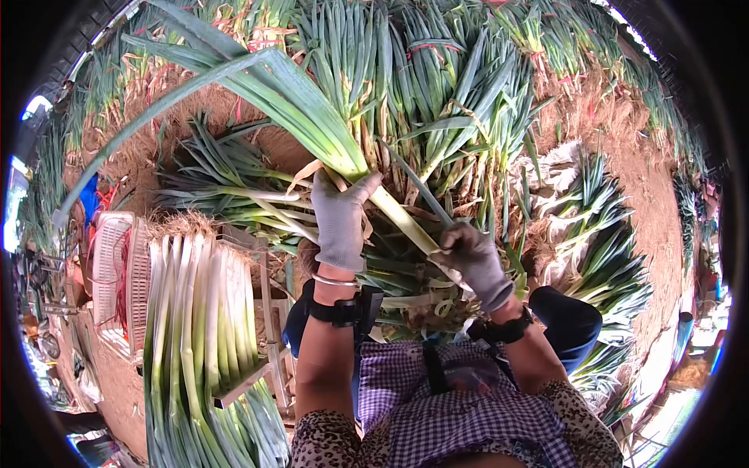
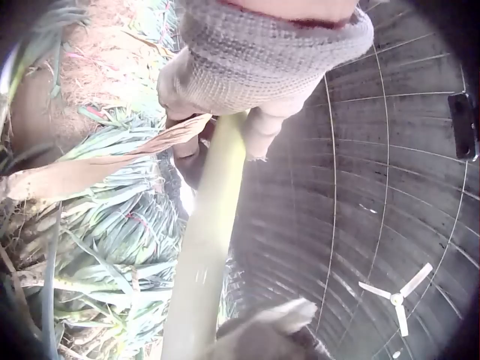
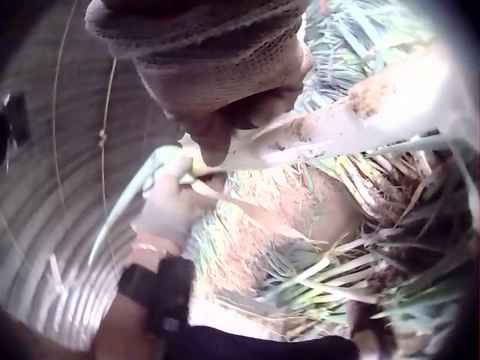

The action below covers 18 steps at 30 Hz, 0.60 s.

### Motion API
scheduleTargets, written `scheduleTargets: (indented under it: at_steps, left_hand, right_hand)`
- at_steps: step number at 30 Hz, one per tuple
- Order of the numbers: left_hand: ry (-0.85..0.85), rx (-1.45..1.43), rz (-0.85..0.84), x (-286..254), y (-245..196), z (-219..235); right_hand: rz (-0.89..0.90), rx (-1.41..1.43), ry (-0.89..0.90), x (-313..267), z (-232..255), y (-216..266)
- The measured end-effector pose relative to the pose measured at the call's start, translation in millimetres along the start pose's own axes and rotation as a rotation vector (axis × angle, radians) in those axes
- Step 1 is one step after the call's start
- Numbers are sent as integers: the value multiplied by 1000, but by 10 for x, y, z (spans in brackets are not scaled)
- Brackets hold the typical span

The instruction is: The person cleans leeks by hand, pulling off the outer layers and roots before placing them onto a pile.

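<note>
A long leek [image 1: 396, 210] lies slantwise across my lap, its green leaves [image 1: 292, 105] fanning out to the upper left. Around its upper shank, just below the leaves, my gloved left hand [image 1: 340, 222] is wrapped. My gloved right hand [image 1: 477, 265] pinches the pale lower part. In the right wrist view, the bent fingers [image 3: 217, 139] meet a whitish, soil-marked length of the leek [image 3: 337, 131]. A dry brown leaf [image 2: 105, 161] hangs beside the left hand. The root end is hidden behind the right hand in the head view.
To the left, a thick stack of cleaned leeks [image 1: 199, 312] rests on a metal frame [image 1: 273, 351], with a pale plastic crate [image 1: 113, 269] beside it. Untrimmed leeks [image 1: 234, 171] lie ahead, and tied bundles [image 1: 433, 70] stand behind. More leeks [image 1: 608, 242] lie right.
</note>
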<state>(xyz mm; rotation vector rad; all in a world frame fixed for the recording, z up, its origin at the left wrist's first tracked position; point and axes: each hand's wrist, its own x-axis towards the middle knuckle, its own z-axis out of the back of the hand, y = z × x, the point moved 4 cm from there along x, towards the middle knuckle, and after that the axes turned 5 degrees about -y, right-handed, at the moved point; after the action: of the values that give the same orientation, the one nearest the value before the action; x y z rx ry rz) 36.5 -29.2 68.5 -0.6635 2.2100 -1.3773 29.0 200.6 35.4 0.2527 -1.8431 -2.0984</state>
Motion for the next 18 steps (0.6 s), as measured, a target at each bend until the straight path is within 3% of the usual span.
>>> scheduleTargets:
  at_steps: [3,4,5,7,8,9,11,13,14,17,18]
  left_hand:
    - [-34,-23,-80,63,7,21]
    - [-39,-40,-105,69,5,19]
    - [-44,-56,-130,70,4,14]
    - [-98,-30,-118,103,56,87]
    - [-91,-37,-123,115,34,108]
    - [-87,-44,-127,104,12,117]
    - [-98,1,-107,-28,-4,1]
    - [-80,11,-119,-67,29,-86]
    - [-62,-1,-143,-35,65,-93]
    - [-9,37,-192,-1,110,-141]
    - [1,14,-234,5,123,-188]
  right_hand:
    - [-199,487,59,-75,230,112]
    - [-253,595,-17,-118,272,148]
    - [-271,656,-103,-101,263,251]
    - [-346,596,28,-170,478,151]
    - [-280,53,27,-187,603,195]
    - [-329,-194,86,-246,767,21]
    - [-344,-325,69,-315,828,-183]
    - [-13,-700,65,-363,705,-37]
    - [62,-867,169,-367,600,82]
    - [-168,-994,314,-537,487,-251]
    - [-135,-905,307,-517,477,-285]
